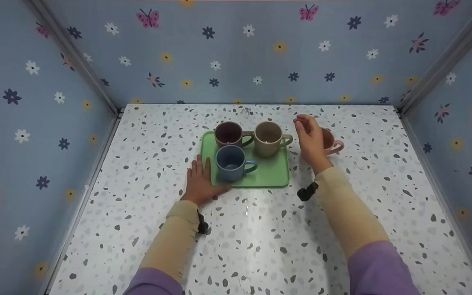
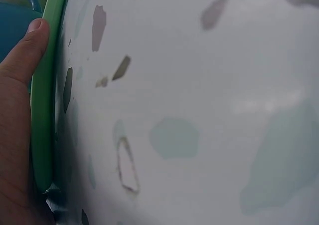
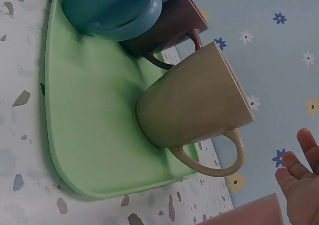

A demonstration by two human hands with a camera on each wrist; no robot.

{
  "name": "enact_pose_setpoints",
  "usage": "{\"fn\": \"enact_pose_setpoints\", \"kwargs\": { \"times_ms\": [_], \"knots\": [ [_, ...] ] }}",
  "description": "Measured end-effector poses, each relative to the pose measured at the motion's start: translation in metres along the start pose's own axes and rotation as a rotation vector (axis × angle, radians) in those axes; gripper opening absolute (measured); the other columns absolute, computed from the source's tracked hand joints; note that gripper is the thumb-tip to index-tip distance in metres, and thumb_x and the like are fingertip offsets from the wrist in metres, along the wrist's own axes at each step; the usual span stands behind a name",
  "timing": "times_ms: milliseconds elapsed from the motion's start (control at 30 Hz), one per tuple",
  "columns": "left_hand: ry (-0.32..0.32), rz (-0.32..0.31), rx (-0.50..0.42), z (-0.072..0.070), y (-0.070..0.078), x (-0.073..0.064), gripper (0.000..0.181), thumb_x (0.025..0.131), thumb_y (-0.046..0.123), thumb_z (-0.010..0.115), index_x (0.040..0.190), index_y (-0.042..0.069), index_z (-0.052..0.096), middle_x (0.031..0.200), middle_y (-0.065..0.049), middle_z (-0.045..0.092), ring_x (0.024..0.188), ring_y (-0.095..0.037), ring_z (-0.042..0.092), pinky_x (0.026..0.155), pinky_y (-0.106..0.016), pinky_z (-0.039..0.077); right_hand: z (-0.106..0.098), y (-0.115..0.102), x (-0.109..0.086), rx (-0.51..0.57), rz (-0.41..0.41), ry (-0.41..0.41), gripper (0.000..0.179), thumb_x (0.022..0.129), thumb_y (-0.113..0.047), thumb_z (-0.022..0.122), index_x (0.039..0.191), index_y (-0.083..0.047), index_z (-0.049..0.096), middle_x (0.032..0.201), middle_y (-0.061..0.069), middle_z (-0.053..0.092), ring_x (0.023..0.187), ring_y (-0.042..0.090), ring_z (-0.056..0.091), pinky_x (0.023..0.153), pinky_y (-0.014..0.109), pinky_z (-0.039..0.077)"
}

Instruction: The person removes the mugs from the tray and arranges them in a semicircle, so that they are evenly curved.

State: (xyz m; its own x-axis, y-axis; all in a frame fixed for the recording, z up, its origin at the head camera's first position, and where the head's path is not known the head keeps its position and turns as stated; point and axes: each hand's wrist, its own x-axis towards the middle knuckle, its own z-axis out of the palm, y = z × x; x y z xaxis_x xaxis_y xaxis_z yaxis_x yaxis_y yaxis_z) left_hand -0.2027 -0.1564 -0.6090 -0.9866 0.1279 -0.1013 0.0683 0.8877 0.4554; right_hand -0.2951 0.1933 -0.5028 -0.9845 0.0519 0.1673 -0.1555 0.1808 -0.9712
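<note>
A green tray [image 1: 271, 174] carries a blue mug [image 1: 230, 164], a dark maroon mug [image 1: 228, 135] and a beige mug [image 1: 267, 139], all upright. My left hand [image 1: 202, 183] lies spread at the tray's front left corner, beside the blue mug. In the left wrist view its thumb [image 2: 31, 48] touches the tray's rim. My right hand [image 1: 312, 141] is right of the tray with fingers loosely extended, holding nothing. Partly hidden behind it stands a pink mug [image 1: 327, 141], its handle to the right. The right wrist view shows that mug's edge [image 3: 254, 212] below the fingertips [image 3: 304, 135].
The speckled white tabletop [image 1: 146, 164] extends around the tray. Blue flower-patterned panels [image 1: 236, 53] enclose the back and both sides, with metal strips [image 1: 76, 57] at the corners.
</note>
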Motion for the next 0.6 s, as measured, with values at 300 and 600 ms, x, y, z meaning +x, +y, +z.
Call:
{"fn": "enact_pose_setpoints", "kwargs": {
  "times_ms": [300, 600],
  "knots": [
    [0.008, 0.003, -0.018, 0.001, 0.000, -0.002, 0.131, 0.075, 0.080, 0.066, 0.162, 0.006, 0.003, 0.167, -0.024, -0.011, 0.153, -0.045, -0.008, 0.123, -0.058, -0.001, 0.020, 0.017, -0.003, -0.012, 0.064, -0.043, 0.035, 0.106, -0.009, 0.051, 0.138, 0.006, 0.052, 0.135, 0.024, 0.059, 0.126, 0.032, 0.055, 0.110, 0.038, 0.044],
    [0.006, -0.005, -0.005, 0.000, 0.001, -0.001, 0.130, 0.076, 0.080, 0.066, 0.162, 0.006, 0.002, 0.167, -0.024, -0.012, 0.153, -0.045, -0.008, 0.123, -0.057, -0.002, 0.027, 0.027, -0.007, -0.103, 0.071, -0.076, 0.033, 0.105, -0.008, 0.052, 0.137, 0.000, 0.055, 0.134, 0.018, 0.060, 0.127, 0.026, 0.054, 0.110, 0.036, 0.042]
  ]
}}
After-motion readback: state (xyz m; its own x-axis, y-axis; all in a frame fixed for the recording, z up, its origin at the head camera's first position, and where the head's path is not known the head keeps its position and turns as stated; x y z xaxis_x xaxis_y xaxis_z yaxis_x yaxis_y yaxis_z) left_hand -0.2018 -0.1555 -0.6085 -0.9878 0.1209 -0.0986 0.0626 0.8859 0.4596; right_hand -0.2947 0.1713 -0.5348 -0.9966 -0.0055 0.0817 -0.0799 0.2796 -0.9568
